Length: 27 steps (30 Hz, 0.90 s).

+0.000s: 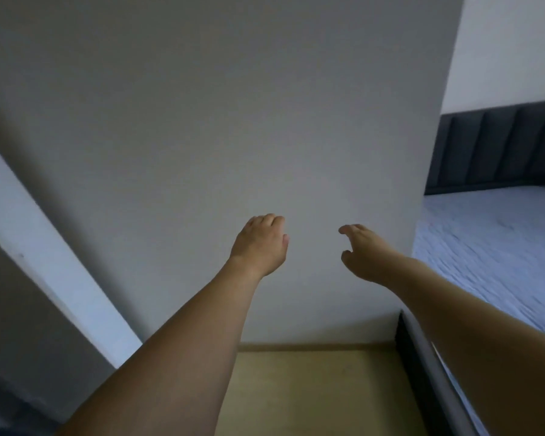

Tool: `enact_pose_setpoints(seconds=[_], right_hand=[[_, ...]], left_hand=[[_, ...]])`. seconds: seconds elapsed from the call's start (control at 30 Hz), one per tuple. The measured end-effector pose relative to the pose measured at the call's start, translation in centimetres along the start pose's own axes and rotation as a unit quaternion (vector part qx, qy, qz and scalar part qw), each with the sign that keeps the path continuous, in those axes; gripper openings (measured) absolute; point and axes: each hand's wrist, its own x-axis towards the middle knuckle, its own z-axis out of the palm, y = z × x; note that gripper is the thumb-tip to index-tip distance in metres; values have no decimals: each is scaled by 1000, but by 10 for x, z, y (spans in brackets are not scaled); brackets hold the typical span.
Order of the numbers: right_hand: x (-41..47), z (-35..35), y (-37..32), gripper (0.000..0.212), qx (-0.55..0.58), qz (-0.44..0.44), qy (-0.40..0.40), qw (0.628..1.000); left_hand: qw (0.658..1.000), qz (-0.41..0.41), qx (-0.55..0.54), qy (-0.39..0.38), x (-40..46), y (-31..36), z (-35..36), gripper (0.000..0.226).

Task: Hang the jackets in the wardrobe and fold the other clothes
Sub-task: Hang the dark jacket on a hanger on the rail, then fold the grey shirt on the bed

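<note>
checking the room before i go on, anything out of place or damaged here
Nothing stands out. Both the left hand and right hand are empty before a plain wall; the bed looks smooth. No clothes are in view.

I see the wall [202, 121] straight ahead of both hands. The left hand [260, 245] is beside the right hand [364, 253], apart. The bed [491, 247] lies right of the right hand, its headboard [497, 149] behind. The floor [312, 391] is below my arms.
</note>
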Motion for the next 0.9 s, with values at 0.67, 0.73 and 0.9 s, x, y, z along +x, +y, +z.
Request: enact_pose_setpoints(seconds=[0.67,0.73,0.9], right_hand=[[-95,-189,342,59,12,2,-4,1000],[-106,-206,385,58,16,4,-2,1000],[-139,-254,540,58,14,49,13,999]], left_hand=[[999,-18,-26,18,83,398,2,43],[999,-30,-40,9,92,439,11,43],[997,-22,-67,-4,118,572,48,41]])
